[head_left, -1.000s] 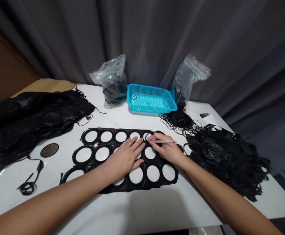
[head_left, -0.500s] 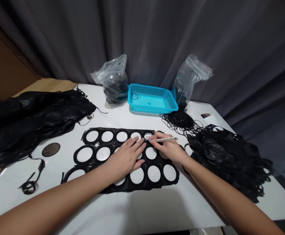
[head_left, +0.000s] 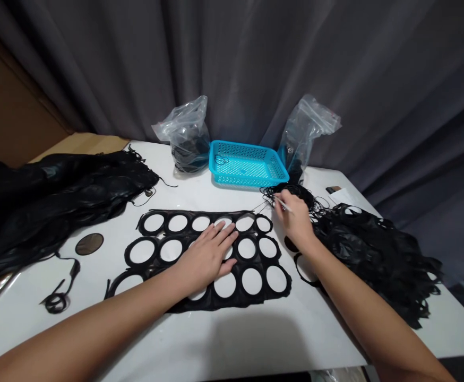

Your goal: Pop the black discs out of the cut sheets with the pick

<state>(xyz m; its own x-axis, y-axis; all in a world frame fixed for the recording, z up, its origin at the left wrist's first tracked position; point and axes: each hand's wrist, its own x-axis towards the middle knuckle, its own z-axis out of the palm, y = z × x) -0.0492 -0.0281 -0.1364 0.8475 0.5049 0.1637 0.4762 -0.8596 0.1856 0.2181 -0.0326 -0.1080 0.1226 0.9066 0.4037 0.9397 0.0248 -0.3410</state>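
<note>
A black rubber sheet [head_left: 256,289] punched with round holes lies flat on the white table [head_left: 232,345]. My left hand [head_left: 207,254] rests palm down on its middle, fingers spread. My right hand [head_left: 295,220] is off the sheet's far right corner, pinching a thin pale stick [head_left: 283,203] that points toward a pile of thin black rings [head_left: 295,192]. A fine black ring hangs stretched from the stick's tip toward the sheet's top edge.
A blue basket [head_left: 248,164] stands at the back, flanked by two clear plastic bags [head_left: 187,135] [head_left: 306,132]. Heaps of black rubber scrap lie at left [head_left: 52,196] and right [head_left: 375,254]. A dark disc [head_left: 89,244] and a black strip [head_left: 60,294] lie near the left.
My right hand has lifted from the sheet's top edge and moved right and back toward the ring pile, carrying the stick and a thin ring. My left hand stays put.
</note>
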